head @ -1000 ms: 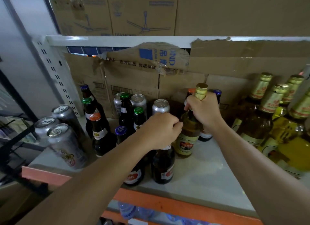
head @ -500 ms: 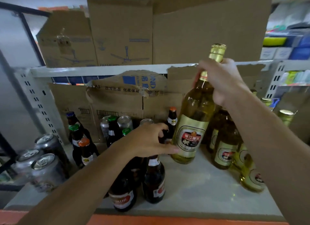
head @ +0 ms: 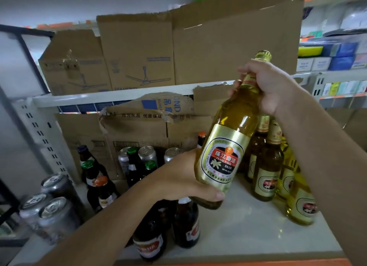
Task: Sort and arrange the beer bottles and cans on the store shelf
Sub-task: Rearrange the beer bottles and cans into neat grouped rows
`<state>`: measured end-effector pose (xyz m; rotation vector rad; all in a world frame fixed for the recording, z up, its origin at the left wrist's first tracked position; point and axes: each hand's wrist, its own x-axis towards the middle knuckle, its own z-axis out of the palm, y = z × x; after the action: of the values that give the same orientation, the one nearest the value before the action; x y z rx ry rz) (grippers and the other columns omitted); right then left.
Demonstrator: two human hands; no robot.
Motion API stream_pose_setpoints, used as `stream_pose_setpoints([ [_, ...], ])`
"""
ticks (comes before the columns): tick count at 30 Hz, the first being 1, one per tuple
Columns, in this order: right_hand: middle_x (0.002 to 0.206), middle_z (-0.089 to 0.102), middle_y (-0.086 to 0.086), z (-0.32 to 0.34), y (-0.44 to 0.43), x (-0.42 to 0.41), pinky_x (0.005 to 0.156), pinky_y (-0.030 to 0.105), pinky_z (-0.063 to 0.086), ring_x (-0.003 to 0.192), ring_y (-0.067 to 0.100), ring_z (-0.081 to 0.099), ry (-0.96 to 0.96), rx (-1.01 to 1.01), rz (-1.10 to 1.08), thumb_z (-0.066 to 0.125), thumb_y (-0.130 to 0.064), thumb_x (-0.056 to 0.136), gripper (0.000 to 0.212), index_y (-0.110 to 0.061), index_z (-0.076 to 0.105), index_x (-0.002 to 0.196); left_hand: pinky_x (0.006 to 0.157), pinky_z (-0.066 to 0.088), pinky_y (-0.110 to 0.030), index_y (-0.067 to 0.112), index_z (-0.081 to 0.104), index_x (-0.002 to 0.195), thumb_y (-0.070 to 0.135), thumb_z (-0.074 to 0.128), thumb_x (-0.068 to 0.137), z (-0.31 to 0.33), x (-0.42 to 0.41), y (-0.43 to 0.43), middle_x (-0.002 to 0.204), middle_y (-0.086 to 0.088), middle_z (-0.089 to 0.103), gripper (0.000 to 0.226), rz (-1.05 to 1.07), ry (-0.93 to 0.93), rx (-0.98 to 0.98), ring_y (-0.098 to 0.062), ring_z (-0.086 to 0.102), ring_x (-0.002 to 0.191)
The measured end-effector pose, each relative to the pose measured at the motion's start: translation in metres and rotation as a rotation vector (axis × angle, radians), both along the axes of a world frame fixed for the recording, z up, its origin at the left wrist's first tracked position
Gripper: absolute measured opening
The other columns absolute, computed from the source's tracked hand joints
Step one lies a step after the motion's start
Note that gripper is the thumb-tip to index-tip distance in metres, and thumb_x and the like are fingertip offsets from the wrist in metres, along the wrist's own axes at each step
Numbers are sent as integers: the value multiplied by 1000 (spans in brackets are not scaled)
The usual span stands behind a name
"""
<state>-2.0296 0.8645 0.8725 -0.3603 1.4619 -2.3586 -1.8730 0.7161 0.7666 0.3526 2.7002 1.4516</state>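
A tall gold-capped Pearl River beer bottle (head: 230,138) hangs tilted above the shelf (head: 248,234). My right hand (head: 266,87) grips its neck and my left hand (head: 184,178) cups its base from the left. To the right stand several matching golden bottles (head: 268,166). Dark brown bottles (head: 186,222) stand under my left forearm, and more dark bottles with coloured caps (head: 103,190) sit further left. Silver cans (head: 147,154) stand at the back, and larger cans (head: 53,214) at the left front.
Torn cardboard (head: 139,126) lines the back of the shelf. Cardboard boxes (head: 137,51) sit on the white shelf above. A perforated upright (head: 45,142) bounds the left side. Another shelf unit with packaged goods (head: 337,55) is at the far right. The shelf's front edge is orange.
My right hand has lifted the golden bottle off the shelf and brought it up toward me. My left hand left the dark bottles and now holds the golden bottle's base.
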Motion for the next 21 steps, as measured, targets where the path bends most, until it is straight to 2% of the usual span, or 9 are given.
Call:
stream_pose_setpoints([
  [3,58,51,6,-9,0,0,54,29,56,52,20,58,-20,-52,79,59,-10,90,17,-9,51,75,90,54,-32,24,63,116,19,78,69,3,12,4,111,-4,71,49,-37,-70,124,-16,67,105],
  [4,57,51,6,-12,0,0,54,28,55,51,20,58,-19,-75,101,57,-12,91,20,-9,50,72,89,53,-31,22,63,115,24,76,67,3,16,6,111,-4,71,50,-48,-91,165,-17,67,105],
  [7,57,52,5,-17,-2,4,54,27,54,49,17,56,-21,-132,155,54,-13,93,24,-8,50,70,98,50,-37,17,60,124,31,71,66,0,23,9,120,-8,68,61,-48,-112,246,-22,64,112],
  [10,57,52,4,-19,-3,6,54,26,54,48,16,54,-31,-143,180,53,-13,93,23,-8,49,71,96,51,-33,16,58,126,33,70,66,0,28,11,122,-7,68,64,-49,-128,277,-21,64,113],
  [13,60,52,4,-22,-4,8,54,26,54,49,15,54,-45,-154,203,52,-13,93,22,-8,50,71,92,51,-28,14,59,124,34,68,66,2,31,13,118,-6,69,62,-54,-132,270,-20,65,111],
  [17,59,53,5,-27,-3,8,57,27,53,50,16,54,-44,-164,193,50,-12,92,23,-8,51,69,99,50,-38,12,58,126,33,70,69,2,33,12,122,-10,67,62,-42,-128,216,-24,64,113],
  [19,59,52,5,-30,-3,7,58,28,52,51,16,53,-55,-166,184,51,-12,90,22,-7,51,69,99,51,-39,13,59,124,30,73,69,3,35,11,119,-9,68,59,-29,-131,155,-23,65,110],
  [21,59,52,5,-34,-2,7,59,28,52,51,17,54,-67,-164,175,51,-10,89,20,-8,50,69,95,53,-34,13,61,119,23,76,72,8,37,9,113,-8,70,50,-16,-121,57,-22,66,104],
])
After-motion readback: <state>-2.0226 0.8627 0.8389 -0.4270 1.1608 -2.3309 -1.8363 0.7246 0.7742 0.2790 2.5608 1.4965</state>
